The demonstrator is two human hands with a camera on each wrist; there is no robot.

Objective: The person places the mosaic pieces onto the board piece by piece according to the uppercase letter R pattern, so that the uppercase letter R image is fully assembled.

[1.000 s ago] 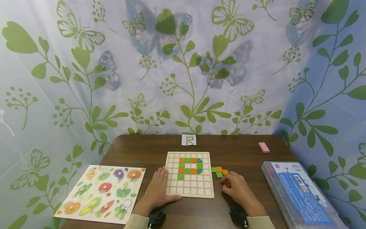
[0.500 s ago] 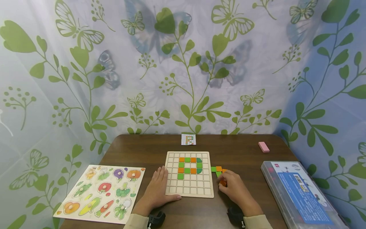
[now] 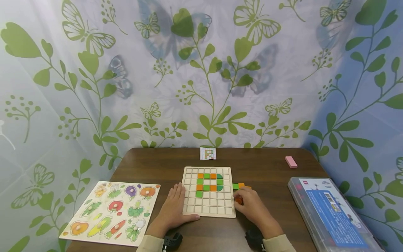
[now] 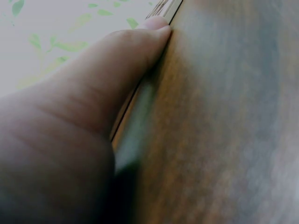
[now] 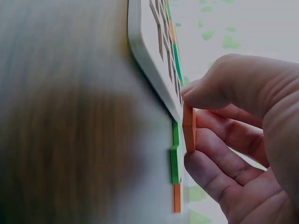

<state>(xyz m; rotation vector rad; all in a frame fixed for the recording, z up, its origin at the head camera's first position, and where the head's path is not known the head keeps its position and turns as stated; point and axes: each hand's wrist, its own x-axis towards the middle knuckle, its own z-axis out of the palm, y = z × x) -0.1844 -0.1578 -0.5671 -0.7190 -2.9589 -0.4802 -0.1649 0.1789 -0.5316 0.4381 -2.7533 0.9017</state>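
Note:
A wooden grid board [image 3: 207, 210] lies on the table, with orange, green and dark green tiles [image 3: 210, 182] set in some of its squares. My left hand [image 3: 171, 210] rests flat at the board's left side, its thumb [image 4: 135, 46] along the near edge. Just off the right edge, my right hand [image 3: 253, 208] pinches an orange tile [image 5: 189, 128] between thumb and fingertips. Beside the board, loose green tiles [image 5: 175, 163] and orange tiles [image 3: 241, 185] lie on the table, partly covered by that hand in the head view.
Behind the board is a small pattern card [image 3: 207, 153]. A vegetable knob puzzle [image 3: 110, 211] lies at the left. To the right sit a clear plastic case [image 3: 333, 217] and a pink block [image 3: 291, 162]. A patterned curtain [image 3: 201, 77] stands behind the table.
My right hand has moved left with the orange tile, from the right of the loose tiles to the board's right edge. The left hand has stayed in place.

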